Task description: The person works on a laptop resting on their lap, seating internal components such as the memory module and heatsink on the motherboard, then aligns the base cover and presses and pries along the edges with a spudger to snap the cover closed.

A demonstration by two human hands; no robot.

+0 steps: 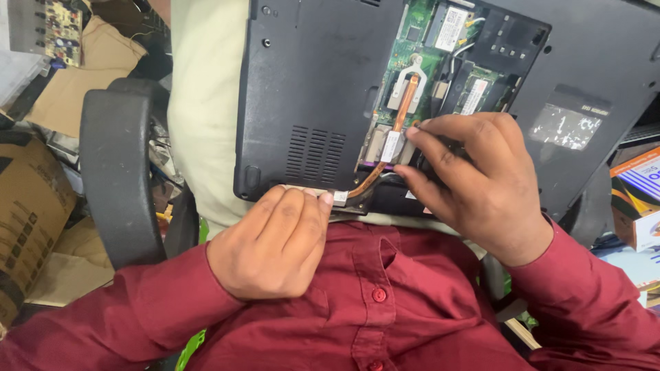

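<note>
Cluttered workshop surroundings are filling the edges of the view: cardboard boxes [27,206] at 9 o'clock, a loose circuit board [60,27] at 10 o'clock, a printed carton [636,199] at 3 o'clock. I am watching a person in a dark red shirt [385,302] who is sitting in a black chair [117,178] and resting an upturned black laptop [309,82] on the lap, its near edge against the body, which I judge is keeping it steady.

A bottom panel is off, and a green board [419,48] is showing at 12 o'clock of the opening, with two memory sticks [474,96] to the right of it.

Sitting across the opening is the copper heat pipe [402,110], running from a pale metal bracket down and curving left toward the laptop's near edge; it is looking thin, orange-brown and slightly dull.

The left hand [275,240] is sitting at 6 o'clock of the laptop, fingers curled narrow, fingertips pressing on the lower end of the pipe at the casing edge, apparently pinning that end down. The right hand [474,185] is coming in from 4 o'clock; thumb and forefinger are closing narrowly on a small silver plate [392,145] midway along the pipe. Whether they are truly gripping it or only touching it, I cannot tell.
</note>
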